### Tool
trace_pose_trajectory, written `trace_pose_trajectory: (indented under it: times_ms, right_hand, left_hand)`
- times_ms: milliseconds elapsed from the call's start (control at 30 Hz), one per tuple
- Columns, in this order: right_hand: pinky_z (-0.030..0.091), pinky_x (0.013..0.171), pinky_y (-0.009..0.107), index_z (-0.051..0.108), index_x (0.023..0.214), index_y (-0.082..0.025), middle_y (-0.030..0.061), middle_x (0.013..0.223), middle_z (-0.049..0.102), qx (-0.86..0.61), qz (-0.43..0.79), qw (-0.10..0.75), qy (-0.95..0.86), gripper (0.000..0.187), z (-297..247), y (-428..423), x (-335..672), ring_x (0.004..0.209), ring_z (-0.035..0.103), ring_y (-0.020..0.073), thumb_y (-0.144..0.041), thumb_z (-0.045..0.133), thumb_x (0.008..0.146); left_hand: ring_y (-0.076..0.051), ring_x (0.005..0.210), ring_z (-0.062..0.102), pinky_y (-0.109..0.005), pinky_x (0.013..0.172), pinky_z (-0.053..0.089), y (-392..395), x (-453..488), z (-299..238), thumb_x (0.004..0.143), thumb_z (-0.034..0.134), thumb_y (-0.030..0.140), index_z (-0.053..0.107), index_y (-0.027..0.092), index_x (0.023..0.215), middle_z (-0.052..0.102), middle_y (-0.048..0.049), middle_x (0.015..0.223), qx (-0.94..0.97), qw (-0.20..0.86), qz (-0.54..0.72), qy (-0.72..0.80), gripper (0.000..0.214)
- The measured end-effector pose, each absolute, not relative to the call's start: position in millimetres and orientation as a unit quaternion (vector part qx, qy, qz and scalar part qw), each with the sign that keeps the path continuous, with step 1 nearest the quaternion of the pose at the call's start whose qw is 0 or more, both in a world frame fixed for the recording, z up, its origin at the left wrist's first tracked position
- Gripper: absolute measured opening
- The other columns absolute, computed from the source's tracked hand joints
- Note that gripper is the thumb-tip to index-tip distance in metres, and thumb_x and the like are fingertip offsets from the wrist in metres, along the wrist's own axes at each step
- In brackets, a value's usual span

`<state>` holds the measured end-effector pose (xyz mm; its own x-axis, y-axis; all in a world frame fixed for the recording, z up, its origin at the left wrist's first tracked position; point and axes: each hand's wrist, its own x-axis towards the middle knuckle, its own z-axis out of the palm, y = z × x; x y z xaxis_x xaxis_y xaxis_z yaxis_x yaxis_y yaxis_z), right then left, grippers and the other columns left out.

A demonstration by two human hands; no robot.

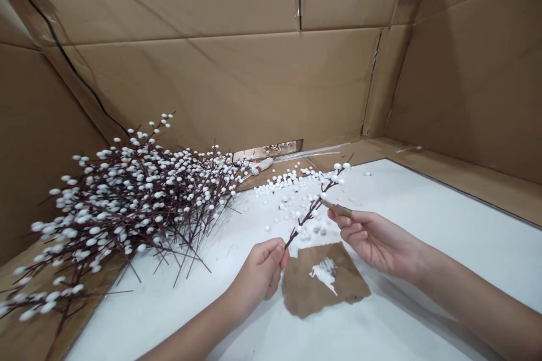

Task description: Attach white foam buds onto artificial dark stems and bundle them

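Note:
My left hand (pixel 265 265) is closed round the lower end of a brown artificial berry branch (pixel 311 210), which slants up to the right. A few white berries sit at its tip and along the stem. Between the thumb and fingers of my right hand (pixel 372 240) is a small cardboard strip (pixel 340 210), its end against or very close to the branch. Below the hands lies a torn piece of cardboard (pixel 296 293) with a smear of white paste (pixel 325 277) on it. Loose white berries (pixel 288 180) are scattered on the white board behind the branch.
A big heap of white-berried branches (pixel 148 197) fills the left side. A glue gun (pixel 260 167) and clear glue sticks (pixel 317 152) lie at the back. Cardboard walls (pixel 232 79) surround the white board (pixel 449 248), and a black cable (pixel 76 70) runs down the left.

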<state>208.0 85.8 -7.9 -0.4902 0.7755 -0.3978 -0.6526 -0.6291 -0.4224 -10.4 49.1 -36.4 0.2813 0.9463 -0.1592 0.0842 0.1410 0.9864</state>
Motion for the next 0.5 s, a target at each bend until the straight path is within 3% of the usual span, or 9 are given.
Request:
trace_pose_trajectory:
  times_ms: [500]
  right_hand:
    - [0.040, 0.033, 0.006, 0.048, 0.088, -0.011, -0.0039, 0.054, 0.047, -0.289, 0.863, 0.403, -0.095, 0.017, -10.2, 83.4, 206.9, 0.035, 0.042, 0.0004, -0.008, 0.032, 0.088]
  left_hand:
    - [-0.004, 0.030, 0.015, -0.019, 0.034, 0.009, 46.6, -2.6, -30.9, 0.072, 0.047, 0.060, 0.038, 0.020, 0.055, 0.024, 0.0114, 0.033, 0.562, 0.546, 0.372, 0.498, 0.044]
